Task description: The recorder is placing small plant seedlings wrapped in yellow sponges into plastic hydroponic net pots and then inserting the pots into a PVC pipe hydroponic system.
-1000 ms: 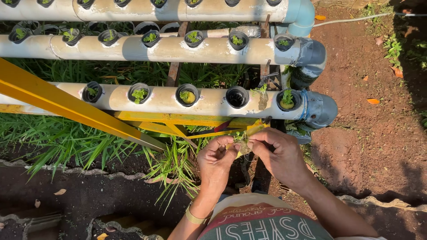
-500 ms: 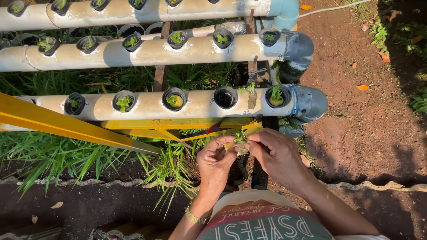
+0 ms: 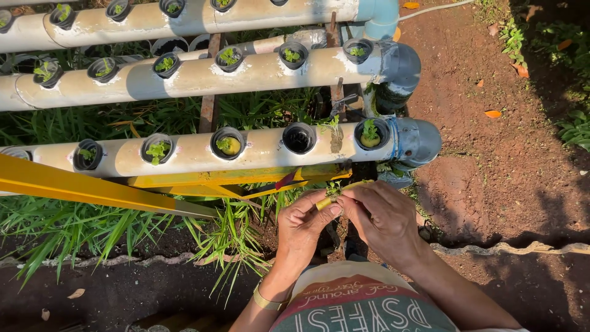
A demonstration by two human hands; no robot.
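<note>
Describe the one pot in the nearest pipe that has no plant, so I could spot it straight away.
Find the nearest white pipe, just above the yellow frame. Count its black cups from the grey end cap: the second one, the empty cup, looks dark inside, while its neighbours show green seedlings.

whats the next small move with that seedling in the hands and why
Probably lift the seedling up to the empty cup in the nearest pipe. Both the left hand and right hand pinch the small yellowish plug together just below that pipe, and that cup looks dark and bare while its neighbours hold green sprouts.
</note>
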